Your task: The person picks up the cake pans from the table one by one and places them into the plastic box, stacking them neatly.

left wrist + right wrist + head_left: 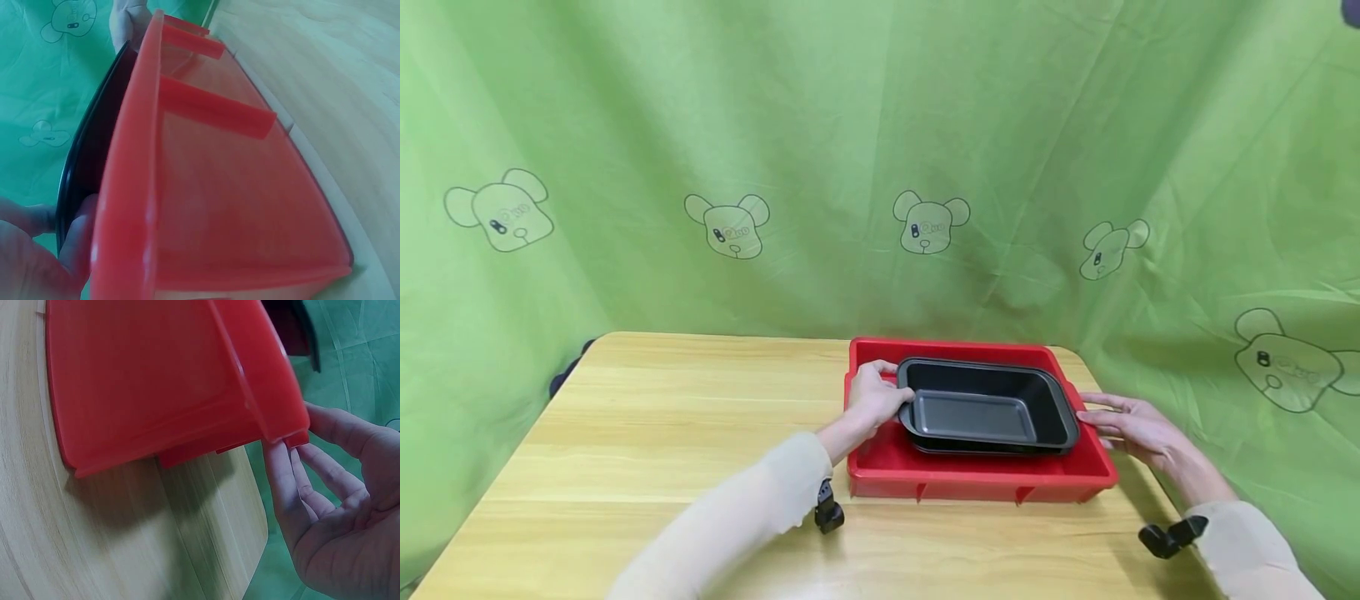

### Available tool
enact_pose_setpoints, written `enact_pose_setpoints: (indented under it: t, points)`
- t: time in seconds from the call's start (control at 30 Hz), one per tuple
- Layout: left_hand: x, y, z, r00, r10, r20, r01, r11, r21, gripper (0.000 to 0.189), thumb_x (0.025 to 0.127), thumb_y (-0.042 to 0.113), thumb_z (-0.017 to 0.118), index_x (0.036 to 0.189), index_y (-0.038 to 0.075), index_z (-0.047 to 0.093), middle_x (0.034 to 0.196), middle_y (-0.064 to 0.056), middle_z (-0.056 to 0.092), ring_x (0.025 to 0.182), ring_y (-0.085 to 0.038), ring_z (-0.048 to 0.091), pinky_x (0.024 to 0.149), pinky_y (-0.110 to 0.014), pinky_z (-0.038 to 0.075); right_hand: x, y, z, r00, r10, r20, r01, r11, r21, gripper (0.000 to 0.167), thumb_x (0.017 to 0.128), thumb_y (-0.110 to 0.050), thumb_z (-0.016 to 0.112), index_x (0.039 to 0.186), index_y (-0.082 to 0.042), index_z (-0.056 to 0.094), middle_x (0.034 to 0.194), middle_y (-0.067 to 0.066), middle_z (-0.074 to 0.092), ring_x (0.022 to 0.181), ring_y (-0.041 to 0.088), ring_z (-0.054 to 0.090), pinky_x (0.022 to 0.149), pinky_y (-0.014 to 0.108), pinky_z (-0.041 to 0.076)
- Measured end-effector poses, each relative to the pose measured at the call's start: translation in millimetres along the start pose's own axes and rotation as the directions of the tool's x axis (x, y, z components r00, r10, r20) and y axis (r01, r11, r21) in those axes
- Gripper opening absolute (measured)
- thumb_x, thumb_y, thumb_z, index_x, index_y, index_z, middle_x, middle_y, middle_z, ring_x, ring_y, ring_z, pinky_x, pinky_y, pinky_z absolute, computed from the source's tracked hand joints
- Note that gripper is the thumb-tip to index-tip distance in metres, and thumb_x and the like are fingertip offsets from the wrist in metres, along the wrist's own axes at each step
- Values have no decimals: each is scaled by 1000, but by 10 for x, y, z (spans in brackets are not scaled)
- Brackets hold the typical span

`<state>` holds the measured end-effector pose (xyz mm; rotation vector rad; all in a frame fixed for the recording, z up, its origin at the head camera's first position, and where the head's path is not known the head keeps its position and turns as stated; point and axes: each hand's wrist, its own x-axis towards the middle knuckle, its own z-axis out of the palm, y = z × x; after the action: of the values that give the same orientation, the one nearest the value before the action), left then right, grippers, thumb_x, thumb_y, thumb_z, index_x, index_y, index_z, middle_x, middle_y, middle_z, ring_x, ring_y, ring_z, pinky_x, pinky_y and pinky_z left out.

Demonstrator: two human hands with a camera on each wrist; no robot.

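A black loaf pan [973,414] lies tilted inside a red plastic bin [985,483]. Beneath its front rim shows a second dark edge; whether that is another pan I cannot tell. My left hand [876,397] pinches the pan's left end, thumb over the rim. In the left wrist view, the fingers [78,240] are on the dark rim, partly behind the bin's wall. At the bin's right end, my right hand [1138,429] holds the rim, with fingers [284,487] beneath the lip and the thumb on its upper side.
The bin stands at the right side of a light wooden table [700,417]. A green curtain [820,167] with printed bear heads hangs behind the table and along its sides. Black wrist cameras [829,510] are strapped to both wrists.
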<state>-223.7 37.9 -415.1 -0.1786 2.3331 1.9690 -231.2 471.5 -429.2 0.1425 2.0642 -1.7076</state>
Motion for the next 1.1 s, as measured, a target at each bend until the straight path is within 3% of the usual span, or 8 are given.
enact_pose_setpoints:
  t: [0.33, 0.63, 0.93, 1.1]
  points:
    - [-13, -54, 80, 999, -34, 26, 34, 999, 15, 42, 88, -3, 76, 128, -1, 62, 89, -18, 78, 59, -16, 70, 58, -31, 66, 0, 3, -5, 1000, -2, 2, 2, 1000, -27, 25, 107, -20, 60, 115, -42, 69, 105, -14, 81, 97, 9, 79, 87, 28, 67]
    - [3, -61, 117, 998, -60, 32, 59, 998, 21, 41, 89, -3, 77, 126, 1, 61, 87, -18, 76, 55, -16, 68, 52, -29, 64, -10, 5, -5, 1000, -14, 16, 15, 1000, -10, 27, 108, -17, 60, 113, -42, 69, 105, -12, 82, 96, 9, 79, 86, 28, 68]
    - [29, -54, 139, 997, -75, 33, 74, 997, 31, 43, 87, -1, 82, 125, 2, 62, 91, -20, 75, 58, -19, 71, 68, -43, 67, -27, -12, 28, 1000, -9, -1, 9, 1000, -15, 25, 106, -17, 62, 114, -40, 69, 105, -10, 82, 96, 9, 79, 86, 29, 68]
    - [25, -37, 112, 993, -111, 42, 109, 993, 37, 47, 86, 3, 85, 128, 2, 62, 100, -21, 73, 62, -22, 74, 57, -31, 65, -27, -18, 22, 1000, -11, 10, 11, 1000, 3, 27, 106, -15, 62, 112, -41, 70, 105, -9, 82, 96, 9, 79, 86, 29, 68]
